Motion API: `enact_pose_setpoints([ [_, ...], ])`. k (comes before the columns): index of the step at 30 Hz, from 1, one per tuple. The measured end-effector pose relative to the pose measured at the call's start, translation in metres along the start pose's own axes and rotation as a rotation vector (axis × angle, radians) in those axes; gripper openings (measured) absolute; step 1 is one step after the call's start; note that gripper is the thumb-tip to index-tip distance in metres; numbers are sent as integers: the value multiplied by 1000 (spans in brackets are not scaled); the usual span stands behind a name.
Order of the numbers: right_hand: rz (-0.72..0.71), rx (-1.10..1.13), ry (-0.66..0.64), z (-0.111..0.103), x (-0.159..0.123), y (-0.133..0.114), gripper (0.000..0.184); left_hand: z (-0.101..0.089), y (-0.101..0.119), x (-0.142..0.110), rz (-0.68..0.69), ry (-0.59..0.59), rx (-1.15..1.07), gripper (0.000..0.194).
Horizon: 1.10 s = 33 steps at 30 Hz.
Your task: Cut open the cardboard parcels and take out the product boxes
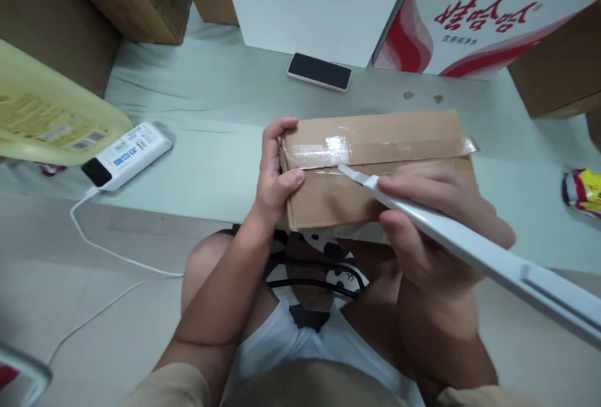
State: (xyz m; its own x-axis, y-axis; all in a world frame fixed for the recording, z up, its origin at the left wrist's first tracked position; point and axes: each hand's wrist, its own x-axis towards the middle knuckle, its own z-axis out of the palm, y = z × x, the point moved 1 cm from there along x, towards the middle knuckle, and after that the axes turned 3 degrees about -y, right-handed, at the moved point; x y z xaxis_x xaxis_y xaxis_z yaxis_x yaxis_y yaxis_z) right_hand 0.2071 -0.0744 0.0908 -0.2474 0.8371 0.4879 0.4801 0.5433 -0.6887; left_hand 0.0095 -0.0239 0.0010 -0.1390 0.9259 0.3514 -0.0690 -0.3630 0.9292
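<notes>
A brown cardboard box sealed with clear tape lies in front of me on a pale green surface. My left hand grips the box's left end, fingers over the top edge and thumb on the front. My right hand is closed round a long white utility knife. The knife's tip touches the taped seam near the middle of the box. My knees show below the box.
A black phone lies behind the box. A white power bank with a white cable sits to the left, beside a yellow bag. Cardboard boxes and a red-and-white carton line the back. A colourful wrapper lies far right.
</notes>
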Motion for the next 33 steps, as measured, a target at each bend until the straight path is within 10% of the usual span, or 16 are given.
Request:
enact_pose_setpoints([
  [33,-182,-175,207,15,12,2,14,-10,-13,3,159,-185,-59,71],
])
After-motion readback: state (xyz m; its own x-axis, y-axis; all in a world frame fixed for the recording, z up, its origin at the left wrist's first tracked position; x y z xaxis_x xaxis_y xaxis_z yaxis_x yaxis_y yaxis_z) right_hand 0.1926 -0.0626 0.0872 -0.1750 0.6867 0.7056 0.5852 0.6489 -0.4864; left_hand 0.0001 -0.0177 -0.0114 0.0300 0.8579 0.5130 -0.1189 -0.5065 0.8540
